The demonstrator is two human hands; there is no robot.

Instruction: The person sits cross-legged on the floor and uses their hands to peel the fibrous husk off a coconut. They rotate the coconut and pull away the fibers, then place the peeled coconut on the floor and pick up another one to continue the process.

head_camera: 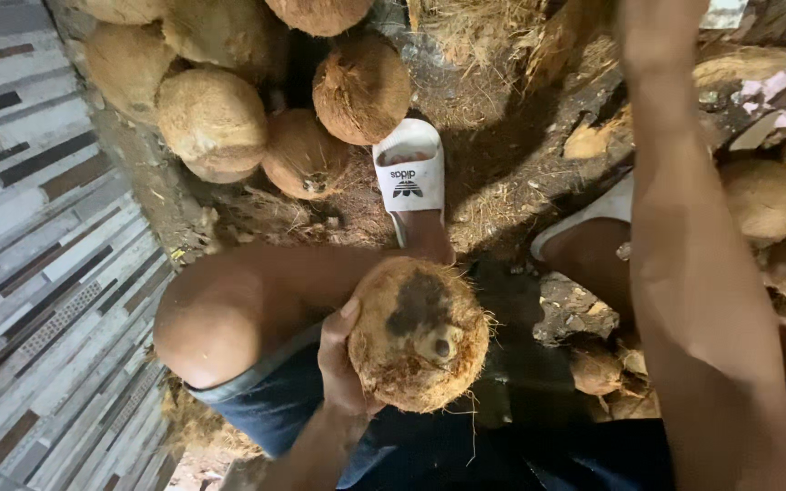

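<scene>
Husked coconut [420,335] cupped in left grip [343,364], thumb on its side

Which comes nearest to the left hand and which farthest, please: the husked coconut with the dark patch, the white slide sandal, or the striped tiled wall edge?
1. Husked brown coconut with the dark patch: held in the left hand.
2. White slide sandal: above, on the foot.
3. Grey striped tiled wall: far left.

The left hand [343,364] curls its fingers in a grip; the right arm [702,273] stretches upward, its hand out of frame.
</scene>
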